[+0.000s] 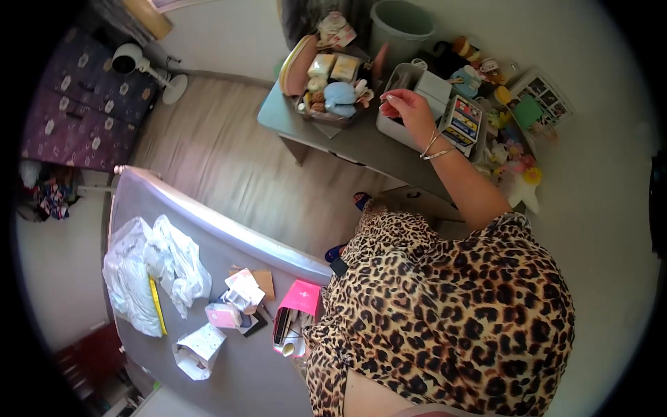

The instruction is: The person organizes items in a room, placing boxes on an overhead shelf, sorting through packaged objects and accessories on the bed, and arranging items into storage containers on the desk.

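Note:
My right hand (408,110), with bracelets at the wrist, is raised over the desk on the upper side of the view. Its thumb and fingers are pinched together; anything between them is too small to make out. Below the hand stands a white storage bin (394,126) with things in it, and a white box (432,90) is beside it. A tray of colourful boxes (461,125) lies close to my wrist. My left hand is not in view; only a bit of bare skin shows at the bottom edge.
A basket of soft items (333,119) sits on the desk (274,115), near a grey-green bucket (403,21) and several small toys (511,167). On the bed (257,386) are white plastic bags (139,292), a pink box (301,297), papers and a paper bag (199,353).

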Demonstrator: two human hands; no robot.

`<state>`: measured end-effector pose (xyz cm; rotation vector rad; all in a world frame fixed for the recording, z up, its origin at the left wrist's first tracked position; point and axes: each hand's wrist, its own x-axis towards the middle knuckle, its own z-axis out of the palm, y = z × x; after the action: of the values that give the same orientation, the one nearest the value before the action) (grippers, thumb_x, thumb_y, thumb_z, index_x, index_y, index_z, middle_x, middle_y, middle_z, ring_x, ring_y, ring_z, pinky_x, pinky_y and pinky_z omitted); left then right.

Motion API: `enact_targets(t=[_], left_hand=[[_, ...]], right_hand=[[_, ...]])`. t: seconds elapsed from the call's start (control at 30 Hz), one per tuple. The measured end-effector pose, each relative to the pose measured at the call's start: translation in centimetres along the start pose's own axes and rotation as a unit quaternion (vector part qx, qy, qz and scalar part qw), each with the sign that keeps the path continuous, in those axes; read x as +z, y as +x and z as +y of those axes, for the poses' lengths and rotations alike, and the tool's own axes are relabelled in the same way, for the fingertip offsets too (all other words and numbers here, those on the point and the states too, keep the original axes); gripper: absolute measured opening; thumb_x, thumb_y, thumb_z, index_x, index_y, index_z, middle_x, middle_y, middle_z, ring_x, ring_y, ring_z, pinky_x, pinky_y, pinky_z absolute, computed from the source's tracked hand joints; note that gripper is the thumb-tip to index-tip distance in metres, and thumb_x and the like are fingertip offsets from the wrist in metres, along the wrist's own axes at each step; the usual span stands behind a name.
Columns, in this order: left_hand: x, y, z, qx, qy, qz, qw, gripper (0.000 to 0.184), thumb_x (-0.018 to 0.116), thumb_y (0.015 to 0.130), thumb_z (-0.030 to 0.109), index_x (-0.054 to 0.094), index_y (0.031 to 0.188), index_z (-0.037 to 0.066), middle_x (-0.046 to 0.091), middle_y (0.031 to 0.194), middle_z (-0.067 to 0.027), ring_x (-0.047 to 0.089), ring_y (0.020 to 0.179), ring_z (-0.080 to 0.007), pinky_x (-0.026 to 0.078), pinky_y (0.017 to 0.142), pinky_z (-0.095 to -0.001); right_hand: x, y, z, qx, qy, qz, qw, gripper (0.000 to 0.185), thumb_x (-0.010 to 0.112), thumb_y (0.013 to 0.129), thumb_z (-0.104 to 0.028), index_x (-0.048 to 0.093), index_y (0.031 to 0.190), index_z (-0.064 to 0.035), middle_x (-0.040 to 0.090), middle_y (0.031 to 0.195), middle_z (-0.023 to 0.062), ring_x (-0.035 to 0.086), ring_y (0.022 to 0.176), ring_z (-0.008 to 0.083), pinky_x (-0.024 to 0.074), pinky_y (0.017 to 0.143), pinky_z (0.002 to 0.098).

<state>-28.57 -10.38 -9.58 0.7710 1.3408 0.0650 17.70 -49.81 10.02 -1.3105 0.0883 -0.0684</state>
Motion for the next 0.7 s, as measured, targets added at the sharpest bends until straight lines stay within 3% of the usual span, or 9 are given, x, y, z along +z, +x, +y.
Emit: enact_targets(t=[0.27, 0.47, 0.7], left_hand=[[13.2, -2.7, -2.5, -0.048, 0.078, -0.021, 0.996, 0.013, 0.056, 0.085, 0.012, 0.054, 0.097, 0.007, 0.052, 0.069, -0.0014, 0.047, 0.056, -0.0125, 0.041, 0.049, -0.0289], [19.8, -3.1, -5.1, -0.078, 0.149, -0.016, 0.986, 0.012, 0.056, 0.084, 0.012, 0.054, 0.095, 0.007, 0.052, 0.069, -0.0019, 0.047, 0.056, -0.0134, 0.041, 0.05, -0.0301], [24.1, -2.1, -6.3, -0.105, 0.209, -0.019, 0.972, 0.011, 0.056, 0.084, 0.012, 0.053, 0.094, 0.008, 0.051, 0.068, -0.0024, 0.047, 0.056, -0.0144, 0.042, 0.05, -0.0314]], right_hand=[[-14.9, 9.4, -4.8, 0.002, -0.005, 0.041, 0.999, 0.016, 0.052, 0.088, -0.011, 0.061, 0.093, 0.0019, 0.064, 0.078, 0.0083, 0.062, 0.071, 0.0137, 0.0514, 0.068, 0.024], [-32.7, 12.7, -9.2, -0.052, -0.075, 0.139, 0.986, 0.023, 0.055, 0.087, -0.02, 0.062, 0.095, 0.0003, 0.064, 0.08, 0.0083, 0.062, 0.069, 0.0146, 0.0499, 0.069, 0.0254], [-46.7, 5.8, -6.9, 0.222, -0.22, 0.193, 0.93, 0.029, 0.06, 0.084, -0.028, 0.061, 0.087, 0.0006, 0.061, 0.071, 0.006, 0.059, 0.06, 0.0133, 0.0499, 0.057, 0.0261]])
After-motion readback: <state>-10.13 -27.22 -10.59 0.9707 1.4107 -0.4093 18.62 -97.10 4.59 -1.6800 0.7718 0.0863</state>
